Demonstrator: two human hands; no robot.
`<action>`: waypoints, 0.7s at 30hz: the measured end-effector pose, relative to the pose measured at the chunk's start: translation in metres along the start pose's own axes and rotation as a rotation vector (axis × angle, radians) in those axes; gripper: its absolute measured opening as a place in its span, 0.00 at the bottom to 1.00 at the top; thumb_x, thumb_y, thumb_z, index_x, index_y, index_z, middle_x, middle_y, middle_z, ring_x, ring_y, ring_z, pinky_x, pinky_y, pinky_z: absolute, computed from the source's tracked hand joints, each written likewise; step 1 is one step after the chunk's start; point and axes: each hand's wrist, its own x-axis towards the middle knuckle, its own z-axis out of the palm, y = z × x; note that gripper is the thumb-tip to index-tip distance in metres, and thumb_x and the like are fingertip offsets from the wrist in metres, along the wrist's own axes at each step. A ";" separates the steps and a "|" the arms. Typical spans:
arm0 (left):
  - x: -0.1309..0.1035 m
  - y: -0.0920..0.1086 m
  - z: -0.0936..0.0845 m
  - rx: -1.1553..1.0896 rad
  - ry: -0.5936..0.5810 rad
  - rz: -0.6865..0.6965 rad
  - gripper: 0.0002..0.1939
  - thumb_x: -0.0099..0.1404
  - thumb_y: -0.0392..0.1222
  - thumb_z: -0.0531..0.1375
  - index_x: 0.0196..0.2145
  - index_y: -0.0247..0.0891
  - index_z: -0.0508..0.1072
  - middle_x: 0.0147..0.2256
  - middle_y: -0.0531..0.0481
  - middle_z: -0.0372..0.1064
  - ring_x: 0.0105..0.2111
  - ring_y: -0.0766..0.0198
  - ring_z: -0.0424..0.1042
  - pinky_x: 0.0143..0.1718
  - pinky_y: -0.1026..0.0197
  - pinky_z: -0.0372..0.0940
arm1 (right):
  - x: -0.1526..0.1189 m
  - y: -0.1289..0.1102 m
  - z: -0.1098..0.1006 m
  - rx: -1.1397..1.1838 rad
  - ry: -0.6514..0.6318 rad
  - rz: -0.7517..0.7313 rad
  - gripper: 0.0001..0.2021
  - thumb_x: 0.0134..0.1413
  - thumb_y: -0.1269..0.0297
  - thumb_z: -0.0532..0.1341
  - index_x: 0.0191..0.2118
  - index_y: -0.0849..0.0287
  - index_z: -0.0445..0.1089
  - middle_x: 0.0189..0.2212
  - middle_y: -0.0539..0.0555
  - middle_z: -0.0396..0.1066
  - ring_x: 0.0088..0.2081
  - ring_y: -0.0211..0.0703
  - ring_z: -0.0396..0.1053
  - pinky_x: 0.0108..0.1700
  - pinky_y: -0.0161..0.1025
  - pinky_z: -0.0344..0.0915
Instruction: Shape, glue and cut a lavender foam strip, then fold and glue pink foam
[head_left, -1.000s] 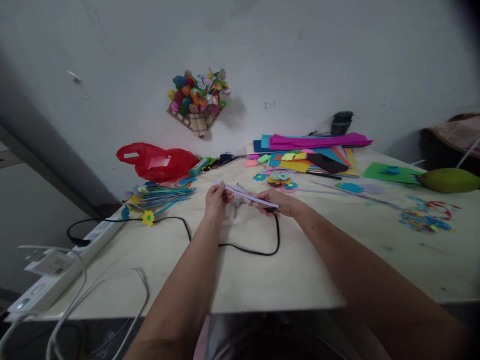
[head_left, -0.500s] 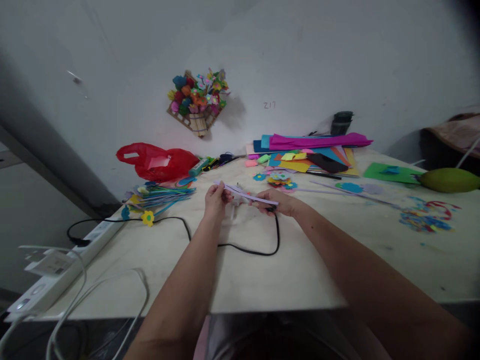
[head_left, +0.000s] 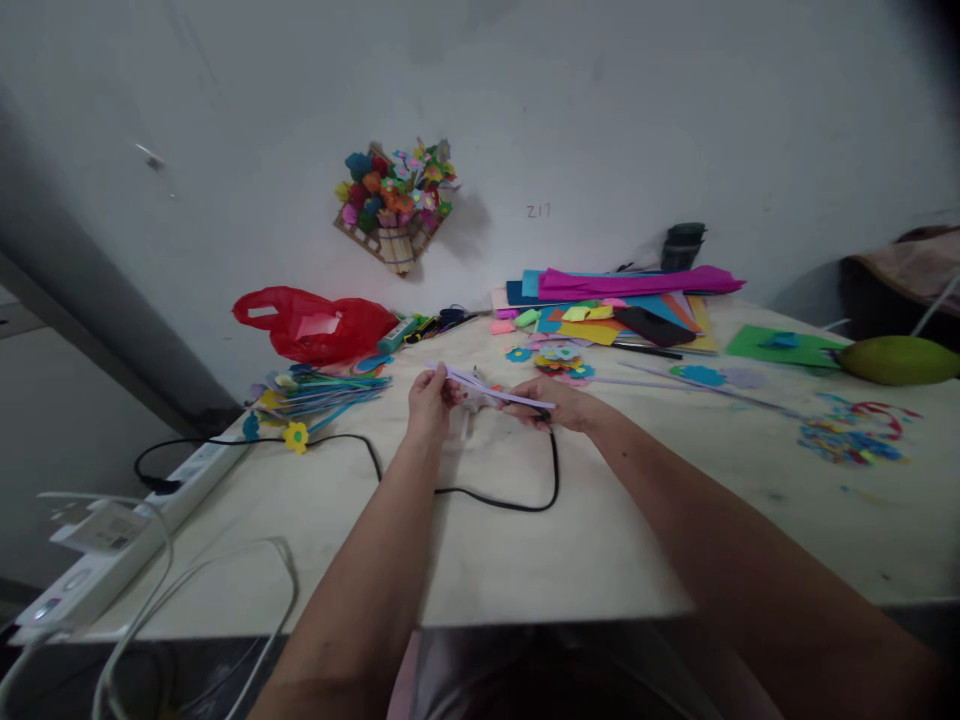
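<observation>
Lilac strip point(head_left: 491, 390) is stretching slantwise between both hands near the middle of the frame, hanging above the desk point(head_left: 540, 570). Left hand point(head_left: 433, 400) is pinching its upper left end between thumb and fingers. Right hand point(head_left: 561, 397) is curling its fingers near the lower right end, with the strip lying across them; what is sitting inside is mostly hidden, so I cannot tell whether this hand is pinching the strip. Black cord point(head_left: 557, 465) is coming out below the right hand, looping toward the left of the frame and passing behind the left forearm. Its plug is resting at the power strip point(head_left: 202, 465), lower left. Just beyond the right hand, flat flowers point(head_left: 559, 362) are lying in a small pile. Left of centre, a yellow flower point(head_left: 296, 437) is lying near a bunch of thin stems point(head_left: 330, 393), with a red bag point(head_left: 319, 330) slumping behind. Coloured sheets point(head_left: 637, 283) are lying stacked against the wall, right of centre; small scraps point(head_left: 855, 445) are scattering toward the right edge. Upper left of centre, a bouquet point(head_left: 397, 195) is hanging on the wall.
</observation>
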 end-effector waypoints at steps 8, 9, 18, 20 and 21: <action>0.002 0.000 -0.002 -0.004 0.020 0.013 0.16 0.51 0.47 0.63 0.24 0.37 0.60 0.15 0.58 0.64 0.13 0.73 0.62 0.15 0.69 0.56 | 0.001 0.000 0.001 0.048 -0.002 0.030 0.16 0.45 0.58 0.61 0.37 0.64 0.69 0.14 0.43 0.59 0.13 0.27 0.52 0.14 0.27 0.50; 0.002 0.000 -0.003 -0.004 0.027 0.016 0.16 0.51 0.47 0.63 0.24 0.37 0.60 0.15 0.58 0.64 0.13 0.73 0.62 0.15 0.69 0.56 | 0.001 0.001 0.001 0.054 -0.004 0.037 0.16 0.45 0.58 0.62 0.37 0.64 0.69 0.14 0.43 0.59 0.13 0.27 0.52 0.14 0.27 0.50; 0.002 -0.002 -0.002 -0.009 -0.005 0.026 0.16 0.50 0.47 0.63 0.23 0.37 0.58 0.15 0.58 0.63 0.12 0.72 0.61 0.14 0.69 0.55 | -0.001 0.000 0.001 0.127 -0.014 0.077 0.14 0.43 0.60 0.63 0.35 0.65 0.70 0.14 0.44 0.61 0.12 0.27 0.53 0.14 0.27 0.50; 0.001 -0.003 -0.002 -0.001 -0.026 0.024 0.16 0.50 0.46 0.63 0.23 0.37 0.59 0.15 0.58 0.64 0.12 0.73 0.61 0.14 0.69 0.55 | 0.000 -0.001 0.001 0.149 -0.009 0.113 0.14 0.43 0.61 0.63 0.35 0.65 0.70 0.13 0.44 0.62 0.12 0.27 0.54 0.14 0.27 0.50; 0.001 -0.003 -0.001 0.004 -0.035 0.021 0.16 0.50 0.46 0.63 0.23 0.37 0.59 0.15 0.58 0.64 0.12 0.73 0.61 0.14 0.70 0.55 | 0.000 -0.002 0.002 0.157 -0.005 0.127 0.14 0.43 0.62 0.63 0.36 0.65 0.70 0.13 0.44 0.62 0.12 0.27 0.54 0.13 0.26 0.50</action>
